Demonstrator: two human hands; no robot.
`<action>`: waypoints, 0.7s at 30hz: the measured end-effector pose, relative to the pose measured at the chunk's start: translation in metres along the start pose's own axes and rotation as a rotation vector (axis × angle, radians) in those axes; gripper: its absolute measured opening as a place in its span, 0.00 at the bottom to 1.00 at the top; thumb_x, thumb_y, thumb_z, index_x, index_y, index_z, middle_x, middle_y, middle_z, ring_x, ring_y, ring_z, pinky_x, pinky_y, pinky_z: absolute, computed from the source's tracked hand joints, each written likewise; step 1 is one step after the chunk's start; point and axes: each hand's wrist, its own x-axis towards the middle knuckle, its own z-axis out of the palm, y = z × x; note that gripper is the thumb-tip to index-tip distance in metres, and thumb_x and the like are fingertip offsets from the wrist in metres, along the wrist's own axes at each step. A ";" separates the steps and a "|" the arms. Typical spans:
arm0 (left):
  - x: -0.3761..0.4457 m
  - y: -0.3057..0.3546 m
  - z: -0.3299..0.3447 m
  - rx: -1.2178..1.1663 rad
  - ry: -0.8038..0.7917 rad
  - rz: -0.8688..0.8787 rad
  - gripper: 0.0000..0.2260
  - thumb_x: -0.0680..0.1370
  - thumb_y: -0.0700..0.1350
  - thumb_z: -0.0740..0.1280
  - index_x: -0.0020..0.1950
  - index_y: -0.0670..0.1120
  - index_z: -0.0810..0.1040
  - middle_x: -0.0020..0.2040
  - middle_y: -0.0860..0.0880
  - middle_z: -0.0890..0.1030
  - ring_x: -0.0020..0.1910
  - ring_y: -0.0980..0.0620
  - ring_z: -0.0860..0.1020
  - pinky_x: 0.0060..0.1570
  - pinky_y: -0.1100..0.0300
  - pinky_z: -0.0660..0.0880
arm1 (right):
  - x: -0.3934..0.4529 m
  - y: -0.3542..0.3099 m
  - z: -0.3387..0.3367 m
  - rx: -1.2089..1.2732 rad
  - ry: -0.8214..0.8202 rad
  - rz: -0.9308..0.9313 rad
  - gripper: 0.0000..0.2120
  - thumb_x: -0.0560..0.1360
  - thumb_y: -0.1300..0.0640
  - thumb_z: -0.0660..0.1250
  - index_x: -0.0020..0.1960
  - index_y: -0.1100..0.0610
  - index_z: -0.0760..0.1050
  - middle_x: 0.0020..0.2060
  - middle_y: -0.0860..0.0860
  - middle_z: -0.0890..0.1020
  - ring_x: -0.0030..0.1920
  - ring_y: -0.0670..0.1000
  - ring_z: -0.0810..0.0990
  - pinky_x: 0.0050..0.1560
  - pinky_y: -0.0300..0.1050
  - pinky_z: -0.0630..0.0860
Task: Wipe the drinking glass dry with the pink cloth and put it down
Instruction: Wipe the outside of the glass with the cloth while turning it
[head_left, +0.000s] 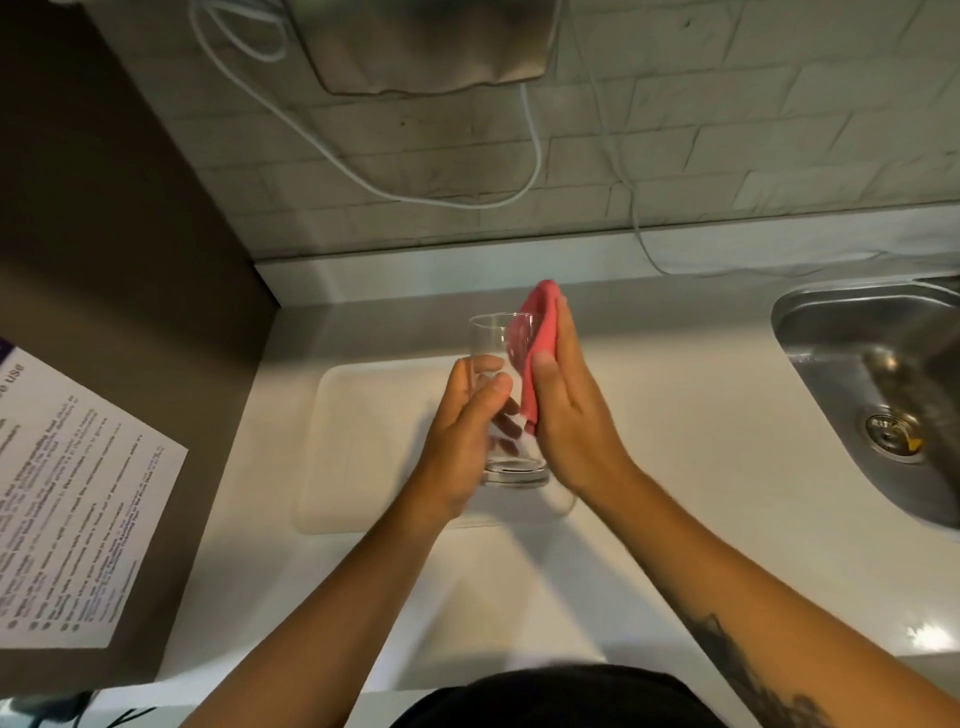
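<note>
A clear drinking glass (491, 338) stands upright above a white mat, held between both hands. My left hand (462, 436) wraps its left side, thumb across the front. My right hand (571, 415) presses the pink cloth (535, 338) flat against the glass's right side, fingers stretched upward. The cloth sticks out above my fingertips and folds over the rim. I cannot tell whether the thick base of the glass touches the mat.
A white mat (363, 441) lies on the pale countertop (701, 415). A steel sink (883, 374) is at the right. A dark cabinet with a printed notice (78, 493) stands at the left. White cables (530, 156) hang along the tiled wall behind.
</note>
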 end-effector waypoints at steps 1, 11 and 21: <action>0.000 -0.001 0.001 -0.016 0.006 0.001 0.17 0.76 0.62 0.68 0.61 0.56 0.79 0.46 0.49 0.85 0.44 0.49 0.84 0.42 0.48 0.83 | 0.003 -0.003 -0.001 -0.009 0.011 -0.010 0.31 0.89 0.52 0.48 0.88 0.52 0.40 0.89 0.45 0.48 0.88 0.43 0.51 0.88 0.49 0.54; 0.008 0.012 -0.004 -0.033 -0.072 -0.018 0.19 0.77 0.62 0.67 0.63 0.53 0.78 0.41 0.51 0.84 0.40 0.54 0.84 0.36 0.56 0.82 | 0.004 -0.011 -0.004 0.027 0.011 0.021 0.30 0.91 0.53 0.48 0.88 0.53 0.39 0.89 0.47 0.48 0.87 0.40 0.53 0.87 0.42 0.56; 0.008 0.016 0.004 -0.064 -0.074 -0.046 0.18 0.76 0.62 0.67 0.59 0.52 0.77 0.39 0.54 0.84 0.37 0.55 0.83 0.35 0.56 0.81 | 0.001 -0.010 -0.003 0.045 0.043 0.067 0.29 0.91 0.51 0.49 0.88 0.50 0.43 0.88 0.45 0.55 0.86 0.42 0.57 0.83 0.36 0.60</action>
